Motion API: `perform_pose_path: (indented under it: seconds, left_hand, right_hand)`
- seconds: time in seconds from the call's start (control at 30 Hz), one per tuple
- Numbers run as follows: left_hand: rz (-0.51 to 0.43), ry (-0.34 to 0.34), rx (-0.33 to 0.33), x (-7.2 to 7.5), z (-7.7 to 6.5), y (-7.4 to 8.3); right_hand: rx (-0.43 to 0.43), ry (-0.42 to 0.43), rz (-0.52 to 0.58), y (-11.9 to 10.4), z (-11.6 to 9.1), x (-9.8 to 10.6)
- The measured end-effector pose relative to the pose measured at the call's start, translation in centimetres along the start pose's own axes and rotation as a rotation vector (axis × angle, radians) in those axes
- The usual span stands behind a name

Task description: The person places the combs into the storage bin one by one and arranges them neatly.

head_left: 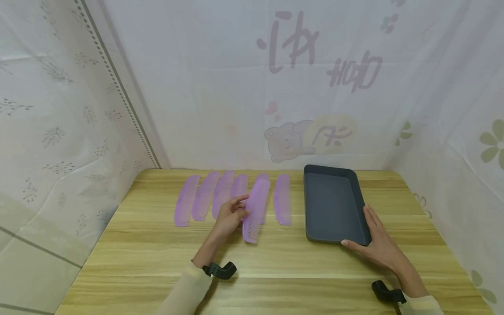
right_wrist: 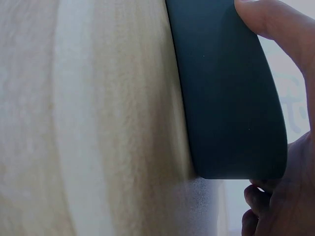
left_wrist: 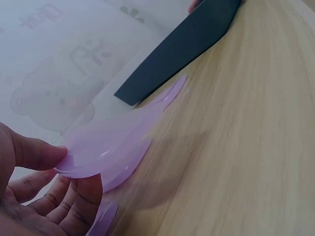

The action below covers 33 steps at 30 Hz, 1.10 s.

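My left hand (head_left: 229,217) pinches a translucent purple comb (head_left: 257,212) between thumb and fingers. In the left wrist view the held comb (left_wrist: 106,147) is raised above the table, over other combs. One comb (head_left: 263,176) lies partly hidden behind it. More purple combs stand in a row to the left, among them the far-left comb (head_left: 187,201), and a single comb (head_left: 282,200) lies to the right. My right hand (head_left: 379,245) holds the near right corner of a dark grey rectangular tray (head_left: 308,210), its thumb at the front rim and fingers along the right side.
Everything lies on a wood-grain table (head_left: 275,267). A pale printed curtain (head_left: 220,87) hangs along the table's back edge, with more patterned cloth (head_left: 51,131) at the left. Each wrist wears a black camera strap (head_left: 220,270).
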<state>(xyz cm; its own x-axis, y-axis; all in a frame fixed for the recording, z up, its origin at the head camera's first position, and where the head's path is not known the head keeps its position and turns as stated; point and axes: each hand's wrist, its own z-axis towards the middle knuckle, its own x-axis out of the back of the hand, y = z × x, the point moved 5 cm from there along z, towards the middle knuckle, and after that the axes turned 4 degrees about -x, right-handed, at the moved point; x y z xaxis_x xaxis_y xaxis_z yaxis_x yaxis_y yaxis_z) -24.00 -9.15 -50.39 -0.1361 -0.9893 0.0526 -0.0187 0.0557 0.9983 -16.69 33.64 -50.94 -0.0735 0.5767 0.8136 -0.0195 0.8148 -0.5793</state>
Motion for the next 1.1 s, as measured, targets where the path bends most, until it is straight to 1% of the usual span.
perform_pose_path:
  seconds: [0.2, 0.53, 0.63, 0.77, 0.97, 1.1]
  left_hand:
    - [-0.02, -0.017, -0.025, -1.1, 0.4, 0.1]
    - [-0.044, -0.02, -0.02, -2.7, 0.8, 0.3]
    - [-0.053, -0.018, -0.013, -3.2, 0.9, 0.5]
    - [-0.089, -0.022, 0.006, -4.0, 1.0, 0.8]
    - [-0.129, -0.053, 0.054, -5.4, 1.1, 1.0]
    - [-0.151, -0.074, 0.058, -6.3, 1.2, 1.1]
  right_hand:
    - [0.0, -0.001, 0.0, 0.1, 0.0, 0.0]
    - [0.002, -0.002, 0.001, 0.0, 0.0, 0.0]
    - [0.004, -0.002, 0.001, 0.0, -0.1, 0.0]
    - [0.004, -0.003, -0.001, 0.0, 0.0, 0.0]
    - [0.001, -0.003, -0.003, 0.0, 0.0, 0.0]
    - [0.0, -0.006, -0.002, 0.1, 0.0, -0.1]
